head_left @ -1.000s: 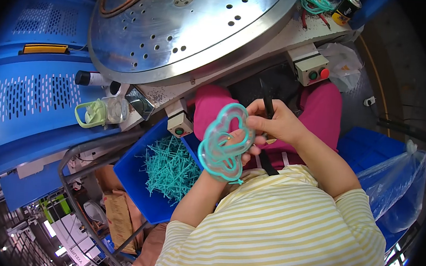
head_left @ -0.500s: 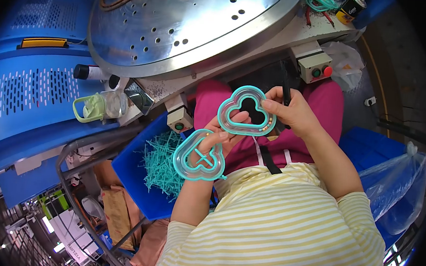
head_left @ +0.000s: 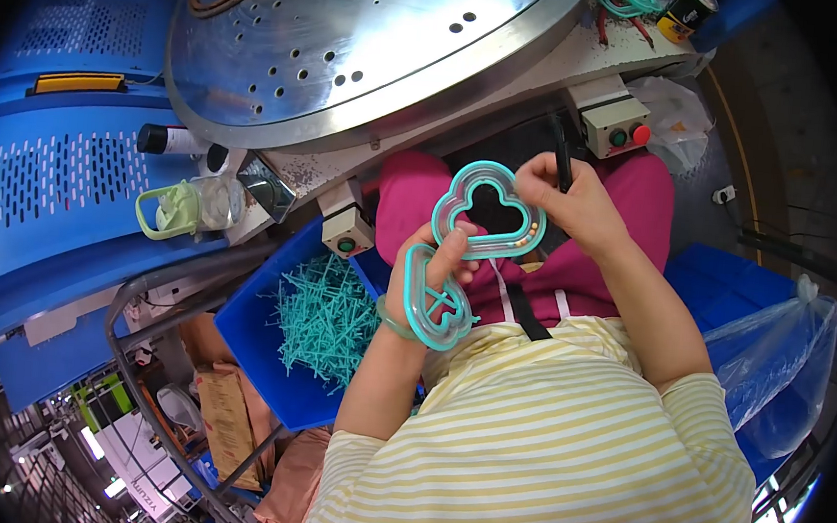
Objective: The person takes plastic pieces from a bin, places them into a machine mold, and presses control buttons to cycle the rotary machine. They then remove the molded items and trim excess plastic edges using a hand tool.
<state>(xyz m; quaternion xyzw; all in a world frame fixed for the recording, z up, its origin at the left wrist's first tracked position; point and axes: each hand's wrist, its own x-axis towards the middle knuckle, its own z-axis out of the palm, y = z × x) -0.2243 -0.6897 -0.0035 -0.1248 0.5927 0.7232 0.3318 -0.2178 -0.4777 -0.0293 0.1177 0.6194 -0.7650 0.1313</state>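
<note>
My left hand is closed on the lower edge of a teal, cloud-shaped rattle ring, thumb in front. Small pale and orange beads show inside its clear channel, at the lower right. A second cloud-shaped ring hangs around the same hand near the wrist, turned partly edge-on, with a teal cross-shaped piece in its opening. My right hand is closed around a slim black-handled tool that points upward; its working tip is not clear. The right fingertips are by the first ring's upper right edge; contact cannot be made out.
A blue bin of teal plastic sprues stands at left. A round metal turntable lies ahead, with button boxes below its edge. A green-handled bottle is at left, a plastic bag at right.
My right fingers have left the upper ring's right lobe and moved slightly up and left. The left hand has turned, swinging the second ring partly edge-on and rightward.
</note>
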